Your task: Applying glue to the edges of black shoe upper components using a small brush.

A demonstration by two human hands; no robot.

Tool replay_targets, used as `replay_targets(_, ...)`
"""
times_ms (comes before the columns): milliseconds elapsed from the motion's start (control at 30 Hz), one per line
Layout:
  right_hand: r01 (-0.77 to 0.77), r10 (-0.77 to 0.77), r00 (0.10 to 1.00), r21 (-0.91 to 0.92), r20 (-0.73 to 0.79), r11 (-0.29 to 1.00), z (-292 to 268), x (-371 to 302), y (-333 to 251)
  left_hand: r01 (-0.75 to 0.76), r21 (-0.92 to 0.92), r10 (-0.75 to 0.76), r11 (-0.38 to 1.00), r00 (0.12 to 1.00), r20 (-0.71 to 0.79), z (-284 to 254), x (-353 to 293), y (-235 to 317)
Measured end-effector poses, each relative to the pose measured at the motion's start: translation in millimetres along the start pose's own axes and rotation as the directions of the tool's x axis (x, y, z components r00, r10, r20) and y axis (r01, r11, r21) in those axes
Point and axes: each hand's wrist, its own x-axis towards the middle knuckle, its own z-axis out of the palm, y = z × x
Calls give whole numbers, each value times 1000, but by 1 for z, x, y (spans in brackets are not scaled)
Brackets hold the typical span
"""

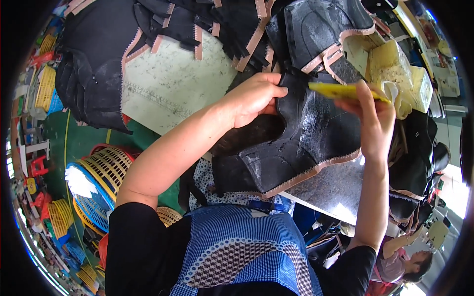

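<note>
A black leather-like piece [276, 163], shaped like a boot upper with a tan zigzag-cut edge, lies spread in front of me. Shiny whitish smears cover parts of it. My left hand [259, 96] pinches its upper left edge between thumb and fingers. In my right hand [373, 116] is a flat yellow tool [345, 91], held over the upper right of the piece. Its tip points left; whether it touches the black surface I cannot tell. Just beyond, a similar black piece [321, 27] with shiny smears lies on the table.
Black pieces with tan edging [98, 64] are stacked at the far left of the pale tabletop [168, 74]. Pale yellow blocks [395, 64] stand at the right. Plastic baskets [106, 170] are on the green floor to the left. Another person [402, 261] is at the lower right.
</note>
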Motion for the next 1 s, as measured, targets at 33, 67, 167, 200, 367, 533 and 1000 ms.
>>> replay_targets(33,56,-56,998,-62,-9,997,8,4,7,-8,2,8,1000,1000,14,1,1,0)
replay_targets(67,83,-76,996,-188,44,979,10,4,18,-2,-24,2,1000,1000,20,-1,0,0)
replay_targets(167,-121,159,975,-230,153,966,-1,-32,27,-53,-40,55,998,998,43,-3,-2,-5)
replay_targets(200,-148,192,965,-230,181,962,-7,-37,22,-91,-25,92,996,995,47,0,-2,-5)
replay_targets(367,-41,43,994,19,-97,999,-10,-4,-5,-238,84,233,968,970,72,-2,-1,-8)
replay_targets(533,166,-172,984,-111,-51,980,31,4,-8,-430,241,439,870,898,19,-1,9,-29)
replay_targets(1000,260,-229,965,-353,128,899,36,-36,8,-188,-52,193,981,977,90,-12,6,-12)
